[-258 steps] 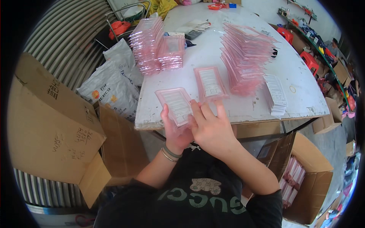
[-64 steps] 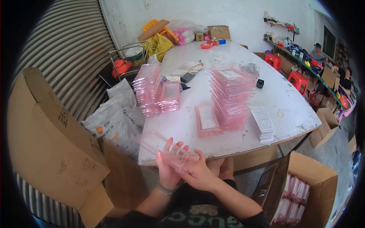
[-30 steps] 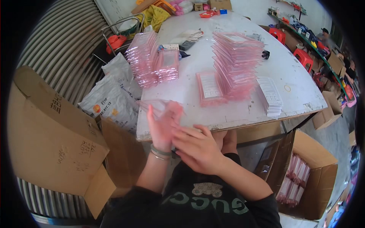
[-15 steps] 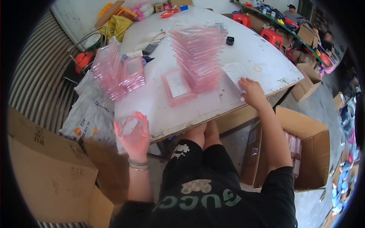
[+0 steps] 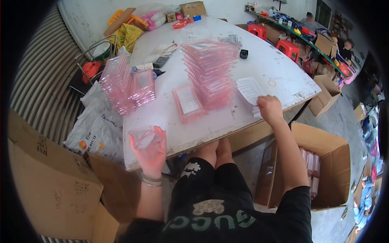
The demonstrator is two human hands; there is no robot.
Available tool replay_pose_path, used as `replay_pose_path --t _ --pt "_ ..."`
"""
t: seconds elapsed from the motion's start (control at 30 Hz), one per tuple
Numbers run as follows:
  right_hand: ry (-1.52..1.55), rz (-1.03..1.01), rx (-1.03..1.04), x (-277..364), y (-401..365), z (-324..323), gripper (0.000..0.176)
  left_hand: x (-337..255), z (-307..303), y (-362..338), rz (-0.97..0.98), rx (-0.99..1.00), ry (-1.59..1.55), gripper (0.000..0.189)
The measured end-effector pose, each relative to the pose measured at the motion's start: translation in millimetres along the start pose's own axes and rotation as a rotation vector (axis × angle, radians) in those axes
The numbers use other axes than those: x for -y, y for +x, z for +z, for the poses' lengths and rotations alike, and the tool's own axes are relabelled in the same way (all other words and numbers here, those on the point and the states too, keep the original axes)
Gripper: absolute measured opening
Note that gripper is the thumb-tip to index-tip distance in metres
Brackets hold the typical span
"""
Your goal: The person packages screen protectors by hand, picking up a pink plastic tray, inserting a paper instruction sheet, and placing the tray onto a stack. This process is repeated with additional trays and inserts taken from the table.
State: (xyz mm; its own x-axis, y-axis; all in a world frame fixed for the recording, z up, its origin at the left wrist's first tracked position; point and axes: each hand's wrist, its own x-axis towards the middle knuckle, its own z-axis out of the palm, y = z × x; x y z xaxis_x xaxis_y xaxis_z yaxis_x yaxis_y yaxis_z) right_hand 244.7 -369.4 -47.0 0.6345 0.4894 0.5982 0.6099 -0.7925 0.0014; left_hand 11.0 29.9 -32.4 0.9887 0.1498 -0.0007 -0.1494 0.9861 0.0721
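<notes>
My left hand (image 5: 150,152) is at the table's near left edge, its fingers wrapped around a clear pinkish plastic sleeve (image 5: 142,137). On the right, my right hand (image 5: 270,108) pinches the near corner of a white printed sheet (image 5: 250,90), whose corner is lifted. More white sheets seem to lie beneath it. A tall, fanned stack of pink clear sleeves (image 5: 210,73) rises mid-table. In front of it lies a pink sleeve with a white printed sheet inside (image 5: 189,103). More pink sleeves (image 5: 125,87) are piled at the left.
The white table (image 5: 162,121) has a small black object (image 5: 243,54) behind the sheets. An open cardboard box (image 5: 330,166) with pink-edged packs stands on the floor to my right. Another carton (image 5: 48,178) is at my left. Two people sit near a far bench (image 5: 298,30).
My right hand has gone from open fingers over the sheets to a pinch, lifting a corner. My left hand, still with the sleeve, appears slightly lower and further right; the view has tilted.
</notes>
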Motion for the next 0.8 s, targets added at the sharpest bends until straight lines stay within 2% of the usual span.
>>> replay_pose_path --t 0.07,0.17,0.23,0.3,0.37,0.4,0.43,0.47,0.5,0.57,0.6,0.8 --pt "0.083 -0.044 0.06 2 -4 -2 0.007 -1 -4 -2 0.02 0.0 0.041 0.082" --pt "0.024 -0.01 -0.202 -2 1 -25 0.006 -2 -8 -2 -0.019 -0.016 -0.051 0.083" --pt "-0.134 0.073 -0.424 19 3 -68 0.015 -3 -10 -1 0.021 -0.034 -0.033 0.083" --pt "0.155 0.147 -0.629 57 6 -114 0.019 -2 -7 0 0.056 -0.043 -0.025 0.081" --pt "0.512 0.207 -0.653 104 -3 -145 0.016 5 4 0 0.054 -0.048 -0.019 0.078" --pt "0.702 0.037 -0.618 128 -7 -152 0.015 7 1 0 0.061 0.01 -0.004 0.08" --pt "0.761 -0.13 -0.567 147 -3 -158 0.015 7 -4 2 0.063 0.073 0.013 0.081" --pt "0.829 -0.295 -0.498 167 0 -163 0.015 10 -1 2 0.058 0.05 0.014 0.083" --pt "0.772 -0.451 -0.41 181 4 -166 0.016 13 2 2 0.053 0.028 0.015 0.084" --pt "0.74 -0.572 -0.408 203 11 -152 0.022 23 25 -6 0.032 -0.191 -0.019 0.087" --pt "0.701 -0.592 -0.406 206 12 -145 0.025 23 26 -7 0.071 -0.16 0.101 0.093" --pt "0.548 -0.651 -0.392 212 10 -141 0.035 24 29 -11 0.184 -0.062 0.32 0.091"
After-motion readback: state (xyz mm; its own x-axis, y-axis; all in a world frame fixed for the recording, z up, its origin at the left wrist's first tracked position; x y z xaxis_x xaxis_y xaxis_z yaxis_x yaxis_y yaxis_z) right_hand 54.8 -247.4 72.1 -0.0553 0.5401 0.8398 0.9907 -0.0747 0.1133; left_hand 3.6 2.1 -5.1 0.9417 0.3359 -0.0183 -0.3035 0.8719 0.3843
